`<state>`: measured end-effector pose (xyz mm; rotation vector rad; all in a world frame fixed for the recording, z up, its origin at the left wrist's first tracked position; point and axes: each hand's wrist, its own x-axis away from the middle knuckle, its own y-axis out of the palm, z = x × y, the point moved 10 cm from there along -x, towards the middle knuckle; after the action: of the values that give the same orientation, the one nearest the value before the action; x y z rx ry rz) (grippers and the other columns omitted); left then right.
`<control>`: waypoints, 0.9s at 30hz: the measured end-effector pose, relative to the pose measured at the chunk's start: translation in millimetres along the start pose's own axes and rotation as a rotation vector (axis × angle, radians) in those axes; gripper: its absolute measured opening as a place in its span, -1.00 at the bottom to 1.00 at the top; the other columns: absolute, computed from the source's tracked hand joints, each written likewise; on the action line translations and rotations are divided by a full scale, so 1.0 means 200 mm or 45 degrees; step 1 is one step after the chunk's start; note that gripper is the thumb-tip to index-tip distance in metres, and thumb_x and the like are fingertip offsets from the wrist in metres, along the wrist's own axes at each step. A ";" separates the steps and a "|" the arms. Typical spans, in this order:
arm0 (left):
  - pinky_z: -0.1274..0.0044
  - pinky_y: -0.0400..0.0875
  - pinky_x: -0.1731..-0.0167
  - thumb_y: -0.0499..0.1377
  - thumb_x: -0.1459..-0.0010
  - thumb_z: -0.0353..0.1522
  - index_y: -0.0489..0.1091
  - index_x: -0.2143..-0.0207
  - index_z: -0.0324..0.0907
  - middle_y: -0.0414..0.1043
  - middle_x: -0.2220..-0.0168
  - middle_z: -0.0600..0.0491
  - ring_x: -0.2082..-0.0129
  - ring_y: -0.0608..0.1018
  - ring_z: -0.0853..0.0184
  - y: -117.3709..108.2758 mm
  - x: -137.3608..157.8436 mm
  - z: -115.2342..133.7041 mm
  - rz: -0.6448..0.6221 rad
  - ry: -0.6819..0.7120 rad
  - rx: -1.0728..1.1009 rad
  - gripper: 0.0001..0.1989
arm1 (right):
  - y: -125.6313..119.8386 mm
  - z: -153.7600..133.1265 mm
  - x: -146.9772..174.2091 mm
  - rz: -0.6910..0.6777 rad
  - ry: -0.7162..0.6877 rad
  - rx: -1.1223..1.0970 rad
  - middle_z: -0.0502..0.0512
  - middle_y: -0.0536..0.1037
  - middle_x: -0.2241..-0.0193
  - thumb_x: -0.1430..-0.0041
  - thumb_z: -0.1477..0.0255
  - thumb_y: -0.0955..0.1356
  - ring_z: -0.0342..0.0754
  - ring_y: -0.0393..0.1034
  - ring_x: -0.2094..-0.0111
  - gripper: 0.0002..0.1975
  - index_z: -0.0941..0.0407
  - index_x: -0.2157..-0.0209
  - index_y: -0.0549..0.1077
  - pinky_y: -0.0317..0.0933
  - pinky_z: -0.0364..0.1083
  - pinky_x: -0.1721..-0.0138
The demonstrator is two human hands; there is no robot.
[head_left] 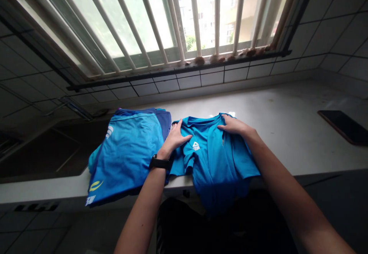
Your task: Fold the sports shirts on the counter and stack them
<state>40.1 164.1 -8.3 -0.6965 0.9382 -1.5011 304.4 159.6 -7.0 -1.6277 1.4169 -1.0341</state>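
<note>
A blue short-sleeved T-shirt (212, 150) with a small white logo lies on the counter, collar toward the window. Its lower part hangs over the front edge. My left hand (176, 136), with a black band on the wrist, rests on the shirt's left shoulder, thumb spread away from the fingers. On the other shoulder, near the collar, lies my right hand (232, 125), also with thumb and fingers apart. Just left of my left hand is a stack of folded blue clothes (132, 150), its top piece bearing white and yellow prints. The stack's front corner overhangs the counter edge.
The pale counter (287, 131) runs along a tiled wall under a barred window (172, 23). A dark sink (51, 150) with a metal faucet (76, 108) is at the left, partly behind the clothes. A dark phone (345, 126) lies at the right.
</note>
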 end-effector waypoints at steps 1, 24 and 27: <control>0.15 0.07 -0.42 0.38 -0.04 -0.23 0.08 -0.45 -0.23 0.06 -0.47 -0.32 -0.50 0.06 -0.11 -0.01 0.00 0.00 0.026 -0.019 -0.059 -0.02 | 0.02 0.02 -0.01 -0.029 0.029 0.046 0.41 0.14 -0.45 -0.38 0.23 0.33 0.24 0.06 -0.45 -0.25 0.29 -0.44 0.12 0.02 0.03 -0.40; 0.41 0.43 -0.18 0.21 -0.23 -0.33 0.63 0.14 -0.12 0.61 -0.04 -0.06 -0.07 0.61 0.16 0.00 0.04 0.18 -0.044 0.388 -0.139 -0.78 | -0.14 0.00 -0.09 0.065 -0.004 0.424 0.37 -0.16 -0.52 -0.43 0.38 0.13 0.30 -0.28 -0.52 -0.33 0.24 -0.50 -0.03 -0.09 0.37 -0.41; 0.33 0.27 -0.32 0.24 -0.24 -0.19 0.61 0.02 -0.11 0.55 -0.17 -0.09 -0.23 0.52 0.08 0.01 0.05 0.14 -0.034 0.298 -0.207 -0.67 | -0.09 0.04 0.06 0.055 0.044 0.316 0.38 -0.02 -0.50 -0.43 0.32 0.16 0.31 -0.12 -0.49 -0.32 0.23 -0.49 0.01 0.00 0.28 -0.41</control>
<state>63.4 150.3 4.3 -0.6607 1.2438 -1.5651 319.6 150.1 7.7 -1.4006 1.2835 -1.1682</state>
